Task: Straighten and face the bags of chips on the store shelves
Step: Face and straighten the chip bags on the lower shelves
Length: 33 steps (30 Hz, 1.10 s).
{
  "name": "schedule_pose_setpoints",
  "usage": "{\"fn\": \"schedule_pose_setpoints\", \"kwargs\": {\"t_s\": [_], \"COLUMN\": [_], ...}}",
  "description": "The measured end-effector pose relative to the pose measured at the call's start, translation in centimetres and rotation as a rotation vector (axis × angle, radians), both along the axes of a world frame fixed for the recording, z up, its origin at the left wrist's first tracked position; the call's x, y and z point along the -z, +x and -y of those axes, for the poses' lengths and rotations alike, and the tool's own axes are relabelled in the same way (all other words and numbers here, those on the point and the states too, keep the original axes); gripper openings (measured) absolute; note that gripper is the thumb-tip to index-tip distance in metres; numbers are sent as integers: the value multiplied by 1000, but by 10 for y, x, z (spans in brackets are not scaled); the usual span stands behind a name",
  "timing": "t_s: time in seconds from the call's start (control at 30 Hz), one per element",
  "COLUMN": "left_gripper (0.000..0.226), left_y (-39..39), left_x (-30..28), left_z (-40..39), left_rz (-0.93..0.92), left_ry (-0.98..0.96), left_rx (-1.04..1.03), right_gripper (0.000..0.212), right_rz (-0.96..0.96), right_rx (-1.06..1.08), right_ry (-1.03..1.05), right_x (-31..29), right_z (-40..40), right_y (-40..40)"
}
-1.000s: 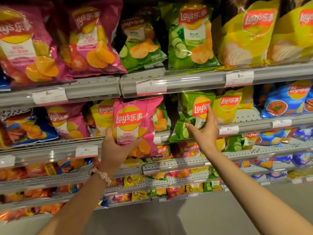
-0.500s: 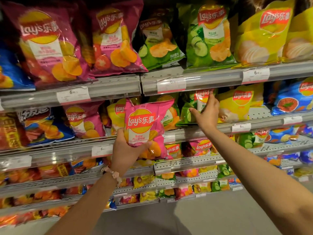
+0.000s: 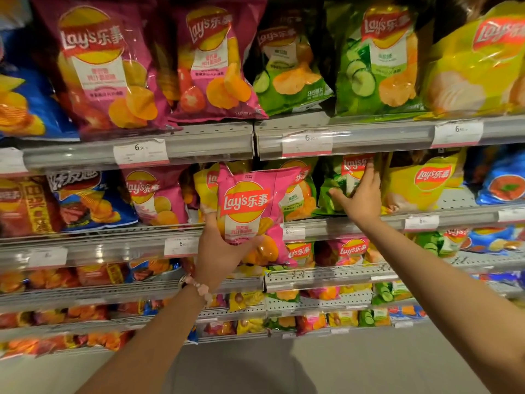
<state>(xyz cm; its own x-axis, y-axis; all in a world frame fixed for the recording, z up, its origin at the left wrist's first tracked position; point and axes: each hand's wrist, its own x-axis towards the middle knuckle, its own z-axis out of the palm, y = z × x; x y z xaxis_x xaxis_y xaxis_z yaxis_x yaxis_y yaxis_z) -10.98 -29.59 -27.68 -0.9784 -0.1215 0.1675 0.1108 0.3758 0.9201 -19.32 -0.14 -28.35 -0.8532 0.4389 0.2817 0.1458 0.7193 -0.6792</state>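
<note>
Pink chip bag (image 3: 250,211) gripped from below by left hand (image 3: 221,251), right hand (image 3: 359,199) flat, fingers straight, against green chip bag (image 3: 336,191)

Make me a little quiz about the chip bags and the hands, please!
1. True or false: the left hand grips a blue bag.
2. Which bag does the right hand press on? A) green bag B) yellow bag C) pink bag
3. Fill in: the pink bag is held out in front of the ___ shelf from the top.

Key: 1 false; 2 A; 3 second.
</note>
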Motion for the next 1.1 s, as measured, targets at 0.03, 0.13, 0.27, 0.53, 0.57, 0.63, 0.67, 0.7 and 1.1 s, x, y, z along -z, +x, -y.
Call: {"fn": "schedule_pose_setpoints", "kwargs": {"t_s": [0.03, 0.13, 0.27, 0.53, 0.57, 0.63, 0.67, 0.7, 1.1], "left_gripper": [103, 113, 105, 86, 85, 90, 92, 93, 72], "left_y": [0, 0, -1, 0, 2, 5, 7, 9, -57], "left_x": [0, -1, -1, 8, 9, 13, 14, 14, 5], "left_z": [0, 0, -1, -5, -5, -4, -4, -3, 43], "left_rz": [5, -6, -25, -45, -56, -86, -104, -115, -104], "left_ry": [-6, -19, 11, -98, -146, -204, -220, -234, -57], "left_rx": [-7, -22, -22, -30, -49, -76, -74, -53, -188], "right_gripper": [108, 109, 82, 67, 69, 72, 72, 70, 58], "right_rz": [-1, -6, -265, 5, -2, -15, -24, -33, -67], "right_rx": [-15, -15, -110, -696, -674, -615, -592, -570, -400], "right_ry": [-27, -13, 17, -693, -701, -687, -674, -663, -693], "right_x": [-1, -4, -8, -21, -19, -15, -13, -12, -5], "right_z": [0, 5, 40, 139, 141, 145, 145, 145, 104], "right_y": [2, 13, 49, 94, 93, 93, 93, 93, 95]}}
